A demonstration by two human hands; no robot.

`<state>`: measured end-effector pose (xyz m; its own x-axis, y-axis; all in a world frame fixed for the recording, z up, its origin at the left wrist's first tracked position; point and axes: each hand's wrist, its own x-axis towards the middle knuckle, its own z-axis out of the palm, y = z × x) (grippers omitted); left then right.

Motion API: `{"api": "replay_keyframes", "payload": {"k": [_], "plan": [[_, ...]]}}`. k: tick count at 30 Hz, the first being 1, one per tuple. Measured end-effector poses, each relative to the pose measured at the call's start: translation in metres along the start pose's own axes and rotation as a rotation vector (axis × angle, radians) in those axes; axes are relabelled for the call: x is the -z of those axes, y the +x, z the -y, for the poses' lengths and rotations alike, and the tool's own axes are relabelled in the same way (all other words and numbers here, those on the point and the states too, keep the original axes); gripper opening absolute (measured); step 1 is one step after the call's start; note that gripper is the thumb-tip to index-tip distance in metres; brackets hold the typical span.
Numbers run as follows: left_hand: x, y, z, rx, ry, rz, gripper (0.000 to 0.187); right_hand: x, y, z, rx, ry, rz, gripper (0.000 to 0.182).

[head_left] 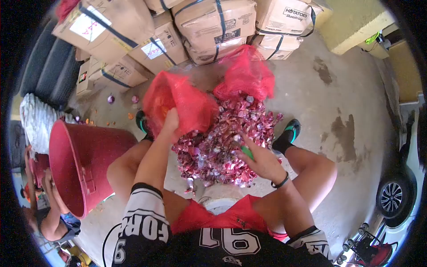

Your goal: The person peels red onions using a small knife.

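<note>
My left hand is at the open edge of a red mesh bag, its fingers partly hidden by the netting. Something orange shows faintly inside that bag. In my right hand is a green-handled tool; its blade is too blurred to make out. Both hands are over a large heap of purple onion skins between my legs. A second red mesh bag lies on the far side of the heap.
Strapped cardboard boxes are stacked ahead. A large red tub stands at my left, with another person beyond it. Loose onions lie on the floor at left. A car wheel is at far right.
</note>
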<state>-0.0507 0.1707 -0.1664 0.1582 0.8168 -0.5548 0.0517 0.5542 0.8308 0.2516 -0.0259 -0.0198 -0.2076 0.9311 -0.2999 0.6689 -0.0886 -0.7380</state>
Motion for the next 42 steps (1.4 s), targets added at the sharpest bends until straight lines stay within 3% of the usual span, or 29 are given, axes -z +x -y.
{"api": "replay_keyframes", "payload": {"k": [1, 3, 4, 7, 10, 16, 24, 31, 36, 37, 40, 42], "plan": [[-0.023, -0.014, -0.009, 0.201, -0.451, 0.039, 0.032, -0.003, 0.001, -0.006, 0.027, -0.005, 0.012, 0.062], [-0.041, 0.0, -0.002, 0.262, -0.531, 0.067, 0.032, -0.01, 0.006, -0.021, 0.083, -0.018, 0.026, 0.059], [-0.042, 0.013, 0.005, 0.243, -0.464, 0.057, 0.032, -0.007, 0.006, -0.02, 0.058, 0.007, 0.036, 0.056], [-0.033, 0.063, 0.029, 0.05, 0.302, -0.081, 0.033, -0.001, 0.009, -0.022, 0.005, -0.027, 0.088, 0.053], [-0.018, 0.082, 0.044, 0.016, 0.686, -0.16, 0.034, 0.011, 0.015, -0.017, -0.115, -0.065, 0.154, 0.051], [-0.003, 0.095, 0.063, 0.045, 0.981, -0.183, 0.035, 0.002, 0.016, -0.026, -0.025, -0.016, 0.055, 0.047], [0.012, 0.109, 0.077, 0.083, 1.086, -0.171, 0.037, -0.003, 0.009, -0.026, -0.072, -0.055, 0.067, 0.046], [0.031, 0.115, 0.096, 0.013, 0.841, -0.25, 0.039, -0.014, 0.018, -0.044, -0.013, -0.052, 0.036, 0.051], [0.059, 0.098, 0.104, -0.336, -0.132, -0.374, 0.041, 0.003, 0.028, -0.018, 0.087, 0.034, 0.004, 0.052], [0.062, 0.087, 0.094, -0.381, -0.255, -0.388, 0.041, 0.006, 0.027, -0.014, 0.091, 0.026, -0.031, 0.052], [0.013, -0.015, -0.015, -0.319, -0.293, -0.514, 0.053, 0.005, 0.016, -0.001, 0.117, -0.012, -0.14, 0.05], [0.014, -0.04, -0.026, -0.45, -0.332, -0.503, 0.057, -0.006, 0.01, -0.004, 0.151, -0.051, -0.175, 0.05]]}}
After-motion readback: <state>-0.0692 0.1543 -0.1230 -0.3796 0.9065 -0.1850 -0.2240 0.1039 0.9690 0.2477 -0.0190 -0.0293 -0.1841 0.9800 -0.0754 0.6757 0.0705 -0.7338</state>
